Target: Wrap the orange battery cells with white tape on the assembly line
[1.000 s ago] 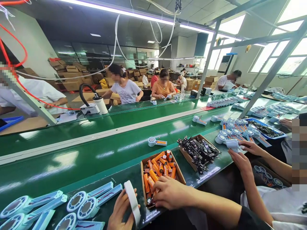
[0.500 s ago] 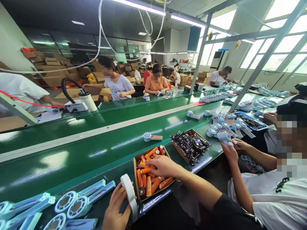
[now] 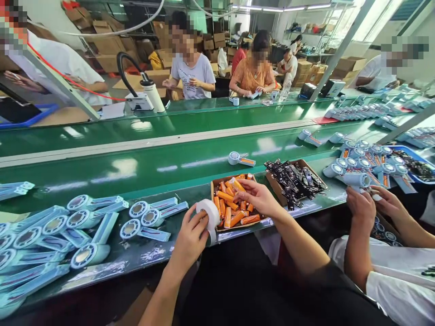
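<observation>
While the left hand (image 3: pixel 190 231) still holds the white shell (image 3: pixel 213 213) near the box (image 3: pixel 212 194), the right hand (image 3: pixel 261 197) has moved from its near corner and now appears to pinch 1 orange cell (image 3: pixel 236 184), so each hand has 1 part.

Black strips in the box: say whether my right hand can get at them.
Probably yes: the right hand is at the neighbouring box of orange cylinders, and nothing covers the black strips.
</observation>
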Available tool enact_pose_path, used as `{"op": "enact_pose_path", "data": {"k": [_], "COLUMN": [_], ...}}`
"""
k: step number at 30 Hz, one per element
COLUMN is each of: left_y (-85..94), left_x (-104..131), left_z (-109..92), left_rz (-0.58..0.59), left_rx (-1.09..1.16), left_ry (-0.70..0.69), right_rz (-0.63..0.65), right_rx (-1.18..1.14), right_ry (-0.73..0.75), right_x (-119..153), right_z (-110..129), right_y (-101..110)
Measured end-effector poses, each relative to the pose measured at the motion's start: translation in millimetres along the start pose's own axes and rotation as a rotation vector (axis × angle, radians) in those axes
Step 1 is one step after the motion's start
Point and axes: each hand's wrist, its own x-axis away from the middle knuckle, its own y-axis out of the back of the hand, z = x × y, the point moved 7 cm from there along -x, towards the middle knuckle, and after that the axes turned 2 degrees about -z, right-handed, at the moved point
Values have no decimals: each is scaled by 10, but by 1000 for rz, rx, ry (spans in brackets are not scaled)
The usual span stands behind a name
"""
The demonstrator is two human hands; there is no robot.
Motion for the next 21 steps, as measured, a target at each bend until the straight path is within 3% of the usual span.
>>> {"op": "enact_pose_path", "data": {"k": [5,10,15,18,21], "left_y": [48,51,29,54,88], "left_x": [-164,-161,-95,-102,-123], "left_z": [-165,-185,-166,-197,-246], "left_rz": [89,121,132,120,117], "left_rx": [-119,-112,-98,-94,-116], "left_ry": [-59,-57,-37,-44,-60], "right_rz": [32,33,239,172,44], "right_rx": [72,-334,-533,-414,-16], "right_ry": [-5,-203,-252,-197,-45], "right_x": [203,257,360,377,357], "right_z": [44,-60,-89,-163,-114], "right_y": [-222,-269,-346,-256,-112]}}
